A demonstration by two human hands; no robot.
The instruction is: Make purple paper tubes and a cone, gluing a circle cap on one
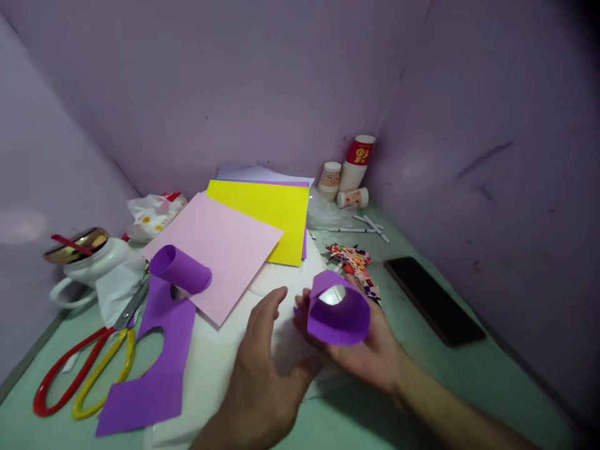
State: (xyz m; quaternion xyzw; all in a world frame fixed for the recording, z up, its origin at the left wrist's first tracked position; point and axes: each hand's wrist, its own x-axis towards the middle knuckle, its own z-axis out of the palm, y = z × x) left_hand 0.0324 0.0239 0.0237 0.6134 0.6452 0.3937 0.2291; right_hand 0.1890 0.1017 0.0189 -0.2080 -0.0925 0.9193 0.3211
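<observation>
A purple paper tube [339, 322] rests in my right hand [375, 356], its open end turned toward me and the fingers curled round its far side. Just left of it, my left hand [262, 375] is apart from the tube, thumb and fingers spread with nothing between them. Another purple paper tube [180, 270] lies on its side at the corner of a pink sheet [218, 244]. Below that tube is a purple paper piece [150, 397] with rounded cut-outs. Scissors [110, 350] with red and yellow handles lie at its left.
Yellow paper [276, 212] overlaps other sheets at the back. Paper cups [354, 175] and white sticks [360, 229] are at the back right, with patterned paper [356, 262] nearer. A phone [434, 300] lies right. A white teapot-like vessel [100, 265] stands left.
</observation>
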